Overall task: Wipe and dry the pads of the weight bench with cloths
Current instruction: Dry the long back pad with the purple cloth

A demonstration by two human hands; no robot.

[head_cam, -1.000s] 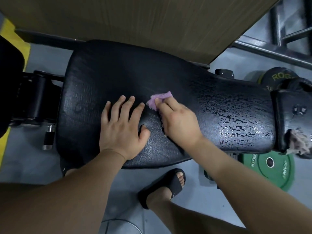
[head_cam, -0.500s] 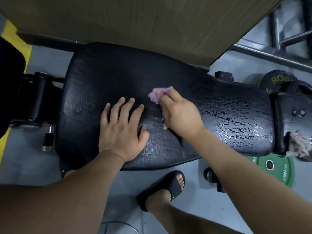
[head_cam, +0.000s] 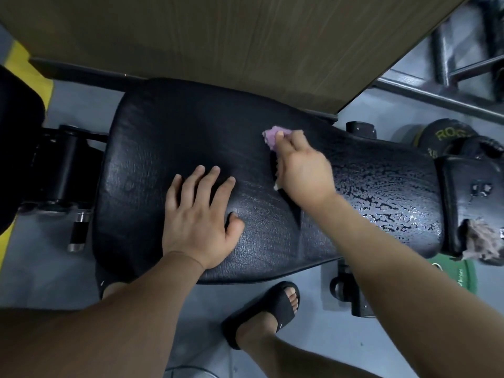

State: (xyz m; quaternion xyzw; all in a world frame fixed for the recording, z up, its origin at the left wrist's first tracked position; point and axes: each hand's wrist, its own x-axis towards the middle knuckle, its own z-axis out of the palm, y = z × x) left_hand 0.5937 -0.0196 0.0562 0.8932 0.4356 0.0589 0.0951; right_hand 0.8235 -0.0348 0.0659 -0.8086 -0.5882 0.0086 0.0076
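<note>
The black bench pad (head_cam: 169, 137) runs left to right across the view; its right part is wet with beaded water and its left part looks dull. My right hand (head_cam: 302, 165) presses a purple cloth (head_cam: 271, 136) onto the pad near its far edge, and most of the cloth is hidden under the fingers. My left hand (head_cam: 199, 216) lies flat on the pad's near middle, fingers spread, holding nothing. A second, smaller black pad (head_cam: 466, 203) adjoins at the right, with a greyish cloth (head_cam: 480, 240) lying on its near corner.
A wooden panel (head_cam: 245, 42) overhangs the bench's far side. Black and green weight plates (head_cam: 444, 135) lie on the grey floor at right beside a metal rack (head_cam: 441, 96). The bench's hinge frame (head_cam: 65, 170) is at left. My sandalled foot (head_cam: 272, 306) stands below the pad.
My right hand has slid the purple cloth away from me toward the pad's far edge and slightly right. The left hand has stayed flat in place.
</note>
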